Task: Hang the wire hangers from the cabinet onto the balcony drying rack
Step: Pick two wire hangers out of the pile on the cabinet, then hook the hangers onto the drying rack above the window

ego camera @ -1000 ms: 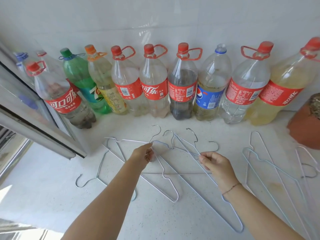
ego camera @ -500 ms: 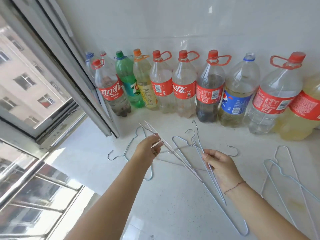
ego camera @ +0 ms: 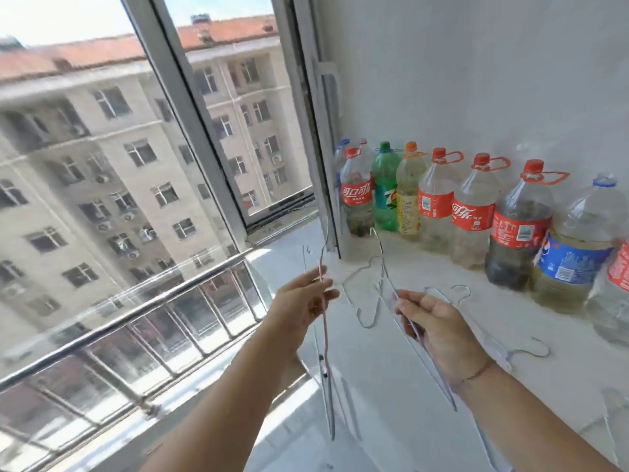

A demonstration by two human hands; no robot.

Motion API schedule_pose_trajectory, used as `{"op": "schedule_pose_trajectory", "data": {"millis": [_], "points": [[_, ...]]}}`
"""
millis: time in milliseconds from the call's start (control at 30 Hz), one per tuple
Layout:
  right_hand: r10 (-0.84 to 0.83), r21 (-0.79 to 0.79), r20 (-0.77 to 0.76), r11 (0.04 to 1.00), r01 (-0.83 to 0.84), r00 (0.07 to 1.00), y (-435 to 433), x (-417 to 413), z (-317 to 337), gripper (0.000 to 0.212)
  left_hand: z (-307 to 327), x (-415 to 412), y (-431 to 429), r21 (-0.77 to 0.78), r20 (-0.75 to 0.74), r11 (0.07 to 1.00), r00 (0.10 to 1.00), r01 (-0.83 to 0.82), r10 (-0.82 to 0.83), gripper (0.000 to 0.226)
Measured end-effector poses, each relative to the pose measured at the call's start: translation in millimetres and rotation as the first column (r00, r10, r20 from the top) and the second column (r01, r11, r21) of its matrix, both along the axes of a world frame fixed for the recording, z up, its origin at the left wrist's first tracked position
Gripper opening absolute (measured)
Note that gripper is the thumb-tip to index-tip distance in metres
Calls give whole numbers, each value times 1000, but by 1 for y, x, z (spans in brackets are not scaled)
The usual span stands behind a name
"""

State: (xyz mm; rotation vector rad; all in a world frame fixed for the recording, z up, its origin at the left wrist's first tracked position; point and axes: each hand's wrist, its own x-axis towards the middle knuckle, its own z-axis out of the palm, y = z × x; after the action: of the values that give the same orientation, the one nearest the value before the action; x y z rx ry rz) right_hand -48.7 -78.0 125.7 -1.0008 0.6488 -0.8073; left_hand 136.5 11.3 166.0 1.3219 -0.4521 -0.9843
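**State change.** Within the last second the view swings up and left, from the white countertop (ego camera: 391, 369) toward the window frame (ego camera: 190, 107). Both hands have raised hangers that lay flat among the others a second ago.

- The left hand (ego camera: 303, 301) pinches the left-hand hanger (ego camera: 320, 262) between thumb and curled fingers. The hanger stands nearly upright, hook uppermost, its lower end hanging past the forearm.
- The right hand (ego camera: 432, 321) has its fingers curled round the right-hand hanger (ego camera: 384, 264). This one slants, hook up and toward the window. Whether the grip holds one wire frame or two cannot be told.
- Loose hangers (ego camera: 462, 287) remain flat on the countertop, near the right hand and further right.

**Meaning for the task.** Pick-up appears complete for this pair, and the turn suggests that the carry toward the drying rack is beginning. No rack is in view; only a steel railing (ego camera: 136, 301) shows beyond the glass. Further trips are likely needed for the remaining hangers.

**Labels.** Bottles line the wall.

- The Coca-Cola bottle (ego camera: 357, 199) nearest the window carries a red label with white Chinese script, 可口可乐 in part. Three more bottles with red labels follow, one showing 可乐.
- The green bottle (ego camera: 386, 192) shows the 7 Up mark.
- The orange-capped bottle (ego camera: 408, 195) has a yellow label, its print too small to read.
- The blue-labelled bottle (ego camera: 571, 257) bears the Pepsi globe.
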Motion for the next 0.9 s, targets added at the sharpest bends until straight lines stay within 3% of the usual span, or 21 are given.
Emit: {"op": "schedule_pose_trajectory", "data": {"millis": [267, 400, 500, 600, 633, 733, 900], "points": [[371, -60, 75, 928, -368, 925, 104, 55, 67, 17, 64, 5, 162, -132, 50, 969, 975, -209, 217, 25], [507, -116, 124, 861, -495, 853, 166, 84, 98, 51, 94, 9, 240, -192, 9, 923, 940, -333, 341, 29], [580, -141, 171, 814, -563, 796, 211, 111, 120, 46, 114, 17, 296, -223, 3, 875, 897, -430, 442, 27], [643, -179, 214, 766, -618, 735, 253, 144, 140, 73, 136, 30, 350, -217, 23, 829, 846, -515, 532, 25], [662, -185, 227, 749, -636, 714, 267, 154, 148, 73, 144, 35, 367, -217, 35, 813, 828, -541, 560, 24], [716, -227, 242, 698, -679, 655, 308, 183, 176, 43, 169, 54, 412, -238, 67, 775, 786, -586, 615, 26], [750, -378, 216, 654, -655, 625, 373, 232, 220, 21, 217, 99, 469, -296, 87, 693, 704, -657, 705, 24]]}}
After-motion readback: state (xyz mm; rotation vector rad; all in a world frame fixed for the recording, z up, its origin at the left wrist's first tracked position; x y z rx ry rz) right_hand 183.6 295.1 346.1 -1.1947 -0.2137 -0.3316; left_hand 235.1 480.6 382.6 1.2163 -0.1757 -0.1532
